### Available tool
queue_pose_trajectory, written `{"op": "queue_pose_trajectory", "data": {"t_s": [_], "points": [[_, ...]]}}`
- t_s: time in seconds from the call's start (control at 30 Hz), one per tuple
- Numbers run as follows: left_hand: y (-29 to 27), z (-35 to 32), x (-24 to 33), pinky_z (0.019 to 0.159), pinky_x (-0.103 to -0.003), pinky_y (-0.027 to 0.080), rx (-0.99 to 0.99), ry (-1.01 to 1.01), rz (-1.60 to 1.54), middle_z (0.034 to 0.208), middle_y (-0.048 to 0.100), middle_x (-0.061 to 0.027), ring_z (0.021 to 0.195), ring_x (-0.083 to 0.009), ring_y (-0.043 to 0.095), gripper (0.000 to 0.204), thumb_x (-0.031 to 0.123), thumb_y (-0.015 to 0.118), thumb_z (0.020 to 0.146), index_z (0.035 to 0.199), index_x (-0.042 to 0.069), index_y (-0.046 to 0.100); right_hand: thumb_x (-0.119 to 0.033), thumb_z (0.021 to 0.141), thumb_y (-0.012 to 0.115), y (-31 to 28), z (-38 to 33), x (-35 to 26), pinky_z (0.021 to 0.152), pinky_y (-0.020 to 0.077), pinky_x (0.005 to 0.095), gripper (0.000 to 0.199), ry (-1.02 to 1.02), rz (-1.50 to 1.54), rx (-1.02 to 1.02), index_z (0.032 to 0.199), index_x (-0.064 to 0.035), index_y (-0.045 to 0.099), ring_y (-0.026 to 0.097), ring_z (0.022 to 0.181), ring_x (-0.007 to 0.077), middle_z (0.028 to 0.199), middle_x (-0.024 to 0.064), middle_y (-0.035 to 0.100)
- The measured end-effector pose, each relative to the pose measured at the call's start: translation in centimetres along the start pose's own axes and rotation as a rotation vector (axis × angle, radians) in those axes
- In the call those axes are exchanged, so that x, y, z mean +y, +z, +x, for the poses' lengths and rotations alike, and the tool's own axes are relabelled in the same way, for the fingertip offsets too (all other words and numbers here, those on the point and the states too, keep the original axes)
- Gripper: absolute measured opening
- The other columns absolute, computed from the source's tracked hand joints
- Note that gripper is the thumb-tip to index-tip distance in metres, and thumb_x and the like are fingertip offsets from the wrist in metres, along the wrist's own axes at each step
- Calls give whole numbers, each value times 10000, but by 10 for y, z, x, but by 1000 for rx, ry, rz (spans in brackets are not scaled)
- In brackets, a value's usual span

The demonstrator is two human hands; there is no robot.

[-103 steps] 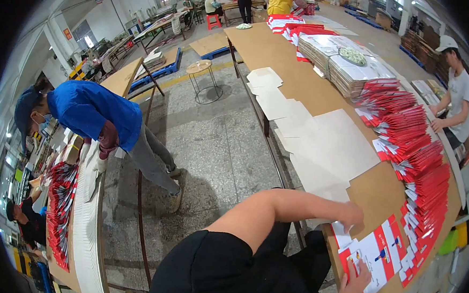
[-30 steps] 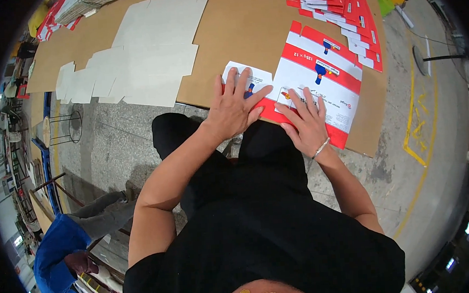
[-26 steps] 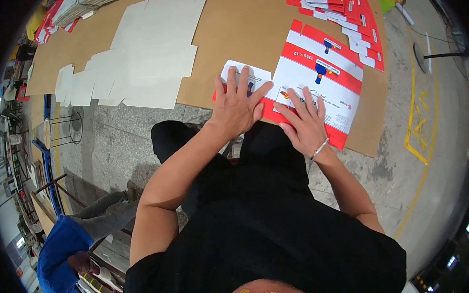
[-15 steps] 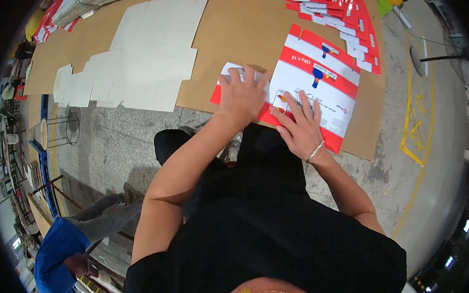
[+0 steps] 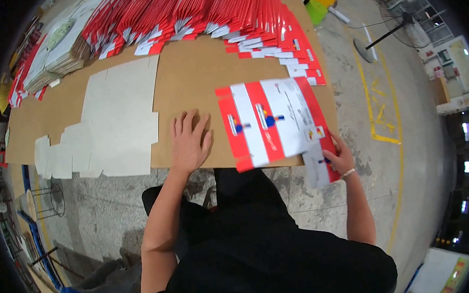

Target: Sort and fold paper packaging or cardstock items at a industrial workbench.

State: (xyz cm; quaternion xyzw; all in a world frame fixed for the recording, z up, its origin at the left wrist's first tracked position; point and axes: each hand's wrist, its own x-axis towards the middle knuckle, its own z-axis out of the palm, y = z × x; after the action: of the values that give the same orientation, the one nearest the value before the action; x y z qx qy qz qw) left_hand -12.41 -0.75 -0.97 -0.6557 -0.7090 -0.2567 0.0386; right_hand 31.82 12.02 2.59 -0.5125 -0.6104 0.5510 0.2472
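My right hand (image 5: pixel 341 156) grips the near right edge of a folded red and white printed carton (image 5: pixel 292 119), its thumb on top. The carton is tilted and partly lifted, with a flap hanging past the table's front edge. Resting on the brown cardboard table cover (image 5: pixel 203 68), my left hand (image 5: pixel 190 141) has its fingers spread and holds nothing. Left of it lies a flat, die-cut carton blank (image 5: pixel 117 116) with its plain grey-white side up.
A long fanned row of folded red and white cartons (image 5: pixel 237 12) spans the far side of the table. At the far left stands a stack of grey-white blanks (image 5: pixel 67 49). A fan (image 5: pixel 394 29) is on the floor to the right, and a stool (image 5: pixel 50 201) to the left.
The carton has been turned and raised off the table by my right hand, which moved right. My left hand has left it and moved left onto the cardboard. The head view has shifted.
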Motion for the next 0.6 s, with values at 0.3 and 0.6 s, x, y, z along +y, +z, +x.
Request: {"op": "queue_pose_trajectory", "data": {"t_s": [0.3, 0.6], "points": [[-13, -1, -5, 1111, -532, 287, -8, -68, -47, 1341, 495, -154, 1269, -398, 420, 445, 204, 646, 834, 1266, 108, 599, -29, 817, 708, -168, 66, -21, 869, 533, 307, 696, 262, -263, -53, 1461, -140, 468, 663, 955, 146, 1125, 88, 694], [-5, -2, -5, 1101, -531, 306, -6, -80, -89, 1334, 500, -140, 1272, -391, 420, 423, 163, 639, 834, 1255, 139, 607, -226, 899, 692, -59, 309, -62, 827, 552, 317, 462, 91, 188, 18, 1312, -42, 596, 681, 931, 167, 1115, 91, 702]]}}
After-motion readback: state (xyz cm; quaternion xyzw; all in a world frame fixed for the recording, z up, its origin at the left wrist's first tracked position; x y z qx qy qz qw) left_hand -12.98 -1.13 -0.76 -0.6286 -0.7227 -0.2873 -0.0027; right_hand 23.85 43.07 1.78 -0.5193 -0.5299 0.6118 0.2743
